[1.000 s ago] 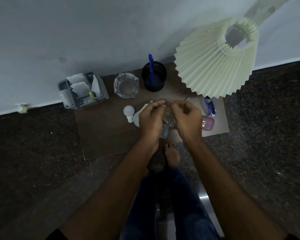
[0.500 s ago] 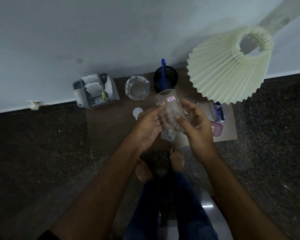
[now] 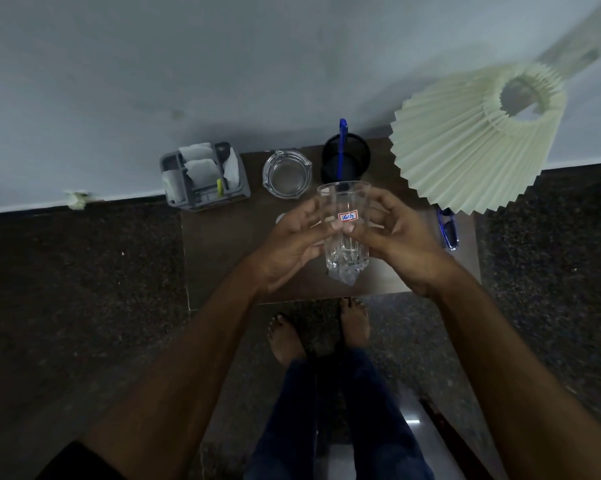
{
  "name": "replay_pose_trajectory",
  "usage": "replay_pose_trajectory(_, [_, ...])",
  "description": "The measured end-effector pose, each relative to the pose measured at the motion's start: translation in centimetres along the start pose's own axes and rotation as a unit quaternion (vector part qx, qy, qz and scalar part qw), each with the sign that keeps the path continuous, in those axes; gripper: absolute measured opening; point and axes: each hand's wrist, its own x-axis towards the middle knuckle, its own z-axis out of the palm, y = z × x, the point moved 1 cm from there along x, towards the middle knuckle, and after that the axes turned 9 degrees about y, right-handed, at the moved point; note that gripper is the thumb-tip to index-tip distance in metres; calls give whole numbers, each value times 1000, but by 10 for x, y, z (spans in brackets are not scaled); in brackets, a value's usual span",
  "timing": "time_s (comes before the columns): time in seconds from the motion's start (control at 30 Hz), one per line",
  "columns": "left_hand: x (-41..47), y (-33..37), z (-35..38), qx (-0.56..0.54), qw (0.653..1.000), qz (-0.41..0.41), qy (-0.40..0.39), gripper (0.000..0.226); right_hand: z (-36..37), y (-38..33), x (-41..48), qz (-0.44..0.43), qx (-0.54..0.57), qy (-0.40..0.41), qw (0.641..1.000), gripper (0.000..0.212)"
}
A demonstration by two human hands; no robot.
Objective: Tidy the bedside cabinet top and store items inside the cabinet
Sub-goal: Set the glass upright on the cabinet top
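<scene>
I hold a clear cut-glass tumbler (image 3: 346,237) with a small red-edged sticker upright above the brown cabinet top (image 3: 219,258). My left hand (image 3: 292,244) grips its left side and my right hand (image 3: 396,240) its right side, thumbs meeting on the front. On the top behind it stand a glass ashtray (image 3: 287,174), a black pen cup (image 3: 346,161) with a blue pen (image 3: 342,143), and a grey organiser (image 3: 203,176) holding white sachets. Blue-framed glasses (image 3: 448,228) lie at the right. My hands hide the bulb and other small items.
A pleated cream lampshade (image 3: 472,143) overhangs the cabinet's back right corner. The cabinet stands against a pale wall (image 3: 222,64), with dark speckled floor (image 3: 77,289) on both sides. My bare feet (image 3: 354,320) are at its front edge.
Both hands lifted the tumbler off the cabinet top and turned it upright, raising it higher with the sticker now facing me. The view shifted slightly left.
</scene>
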Motion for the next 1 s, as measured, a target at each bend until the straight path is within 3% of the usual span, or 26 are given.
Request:
replay_pose_trajectory(0.13, [-2, 5, -12, 94, 995, 18, -11, 73, 3, -4, 3, -3, -7, -26, 1000, 65])
replay_pose_trajectory(0.23, [-5, 11, -13, 113, 992, 48, 22, 81, 9, -9, 7, -7, -24, -44, 999, 68])
replay_pose_trajectory(0.43, [-1, 22, -37, 157, 977, 122, 82, 81, 34, -22, 26, -72, -108, -73, 989, 75])
replay_pose_trajectory(0.8, [31, 58, -82, 264, 932, 216, 124, 70, 67, -32, 87, -164, -218, -50, 961, 80])
replay_pose_trajectory(1.0, [56, 51, -92, 394, 861, 258, 190, 56, 84, -21, 109, -204, -312, 2, 928, 71])
